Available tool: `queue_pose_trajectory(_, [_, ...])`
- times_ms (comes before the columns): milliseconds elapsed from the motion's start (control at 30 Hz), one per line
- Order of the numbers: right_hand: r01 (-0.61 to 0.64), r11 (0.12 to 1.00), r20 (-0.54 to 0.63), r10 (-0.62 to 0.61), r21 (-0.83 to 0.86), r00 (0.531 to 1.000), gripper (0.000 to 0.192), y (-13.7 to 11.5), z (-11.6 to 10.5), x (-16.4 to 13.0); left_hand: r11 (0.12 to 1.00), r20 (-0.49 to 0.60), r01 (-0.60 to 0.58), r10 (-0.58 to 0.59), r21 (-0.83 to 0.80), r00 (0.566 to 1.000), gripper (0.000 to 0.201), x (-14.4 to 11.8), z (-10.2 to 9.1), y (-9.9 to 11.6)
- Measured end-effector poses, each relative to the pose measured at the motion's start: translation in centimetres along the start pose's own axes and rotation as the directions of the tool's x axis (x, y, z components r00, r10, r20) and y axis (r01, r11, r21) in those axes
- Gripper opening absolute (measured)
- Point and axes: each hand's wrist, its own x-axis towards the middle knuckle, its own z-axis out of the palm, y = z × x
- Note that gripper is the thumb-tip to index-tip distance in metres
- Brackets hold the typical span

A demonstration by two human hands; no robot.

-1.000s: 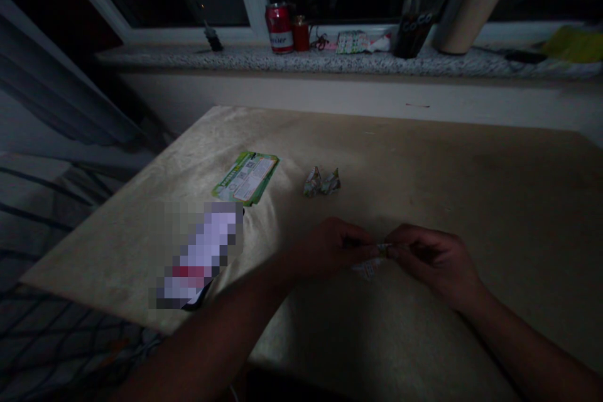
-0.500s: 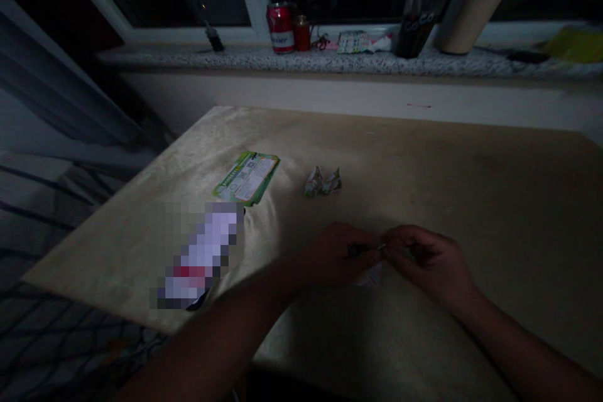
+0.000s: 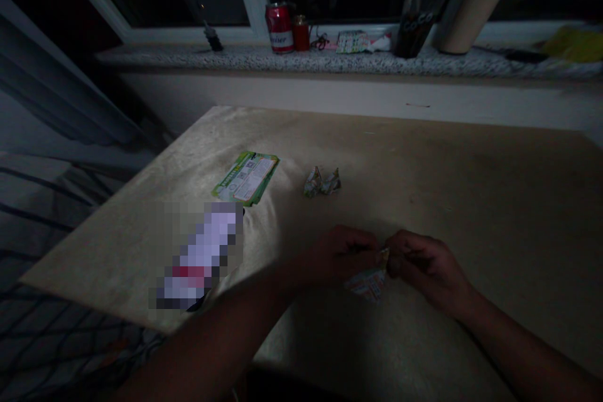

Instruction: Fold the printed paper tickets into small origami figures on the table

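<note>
A small piece of patterned, folded paper (image 3: 369,284) is pinched between my two hands, just above the table. My left hand (image 3: 346,255) closes on its upper left side and hides part of it. At the paper's upper right edge, the fingertips of my right hand (image 3: 424,262) are pressed together. Red, white and bluish stripes show on the lower part of the paper, which narrows downward. Farther back stand two small folded paper shapes (image 3: 322,183) with pointed tips, side by side on the table.
Left of the folded shapes lies a stack of green printed sheets (image 3: 247,177). A pixelated phone-like thing (image 3: 201,255) lies nearer on the table (image 3: 494,201). The stone windowsill (image 3: 226,59) holds a red can (image 3: 279,28), a lighter-like red object (image 3: 301,34) and a dark cup (image 3: 414,25).
Both hands have shifted slightly, and the paper has turned so that more of its striped face shows below the fingers. The things on the table have stayed in place.
</note>
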Motion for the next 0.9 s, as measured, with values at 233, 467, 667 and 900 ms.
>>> queue_pose_trajectory(233, [0.079,0.985,-0.028,-0.084,-0.153,0.996,0.014,-0.2,0.0,0.2,0.999,0.024,-0.010,0.009,0.035,1.000,0.038,-0.1,0.0,0.1])
queue_pose_trajectory(467, [0.249,0.875,-0.064,-0.301,-0.415,0.951,0.019,-0.3,0.1,0.2,0.986,0.066,-0.015,0.004,0.165,0.998,0.040,0.2,0.6,0.0])
queue_pose_trajectory(667, [0.373,0.731,-0.026,-0.470,-0.571,0.882,0.026,-1.1,0.0,0.4,0.986,0.116,-0.032,0.013,0.164,0.993,0.039,0.3,1.0,0.0])
queue_pose_trajectory(900, [0.214,0.904,-0.048,-0.249,-0.370,0.967,0.019,-0.5,-0.2,0.3,0.998,0.055,-0.020,0.017,0.051,0.998,0.042,0.1,0.6,0.1])
